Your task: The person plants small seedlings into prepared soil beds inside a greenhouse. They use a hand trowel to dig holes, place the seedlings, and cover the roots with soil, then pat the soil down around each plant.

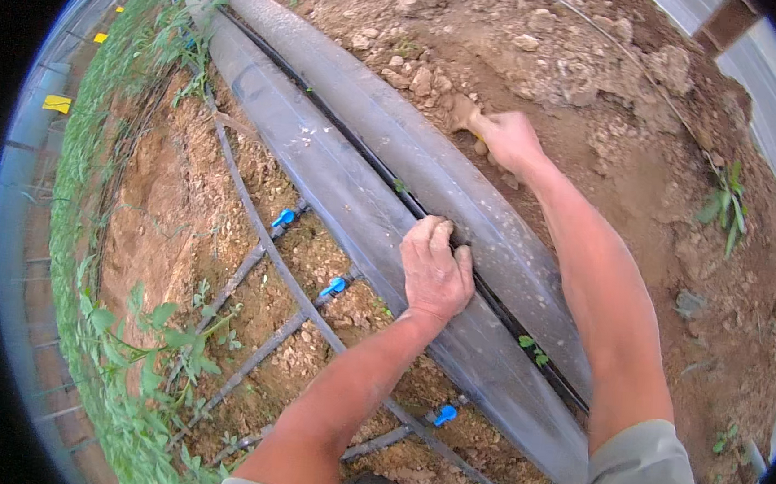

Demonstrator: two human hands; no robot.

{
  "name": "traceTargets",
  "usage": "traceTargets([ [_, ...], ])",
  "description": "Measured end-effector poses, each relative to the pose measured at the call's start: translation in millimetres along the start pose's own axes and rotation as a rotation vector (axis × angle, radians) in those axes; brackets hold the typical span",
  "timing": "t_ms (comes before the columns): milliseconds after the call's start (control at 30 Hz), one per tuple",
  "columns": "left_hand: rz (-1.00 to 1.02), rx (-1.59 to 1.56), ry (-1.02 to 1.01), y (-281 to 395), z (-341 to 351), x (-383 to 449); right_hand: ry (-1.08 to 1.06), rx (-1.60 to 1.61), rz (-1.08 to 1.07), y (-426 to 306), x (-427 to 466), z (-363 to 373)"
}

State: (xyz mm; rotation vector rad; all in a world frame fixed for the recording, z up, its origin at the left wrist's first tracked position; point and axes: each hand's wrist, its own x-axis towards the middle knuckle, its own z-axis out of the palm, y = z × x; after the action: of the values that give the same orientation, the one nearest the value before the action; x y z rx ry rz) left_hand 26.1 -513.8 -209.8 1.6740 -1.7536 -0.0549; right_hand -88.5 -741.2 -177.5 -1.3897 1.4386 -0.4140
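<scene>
My left hand (pixel 436 267), dusty with soil, rests on a large grey pipe (pixel 381 241), its fingers curled over the narrow dark gap (pixel 342 127) between two parallel pipes. Beyond the second grey pipe (pixel 397 118), my right hand (pixel 507 139) is closed around a tool (pixel 465 112) low over the brown soil. The tool is blurred and mostly hidden, so its kind cannot be told. Small clods (pixel 481 147) lie just beside that hand. Little green weeds (pixel 533 350) grow out of the gap.
Thin black pipes with blue valves (pixel 284 218) and a curved grey hose (pixel 278 261) cross the soil at left. Leafy green plants (pixel 152 333) stand beyond them. Rocky soil (pixel 576 66) and a weed (pixel 728 205) lie at right, beside plastic sheeting (pixel 768 107).
</scene>
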Motion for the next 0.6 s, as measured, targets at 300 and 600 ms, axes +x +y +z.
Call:
traceTargets([
  [300, -0.003, 0.002, 0.006, -8.2, -3.4, -1.9, 0.046, 0.042, -0.206, -11.2, 61.5, 56.1],
  [600, -0.294, 0.078, -0.284, 9.5, -5.4, 19.1, 0.134, 0.255, -0.304, 5.3, -11.4, -12.6],
])
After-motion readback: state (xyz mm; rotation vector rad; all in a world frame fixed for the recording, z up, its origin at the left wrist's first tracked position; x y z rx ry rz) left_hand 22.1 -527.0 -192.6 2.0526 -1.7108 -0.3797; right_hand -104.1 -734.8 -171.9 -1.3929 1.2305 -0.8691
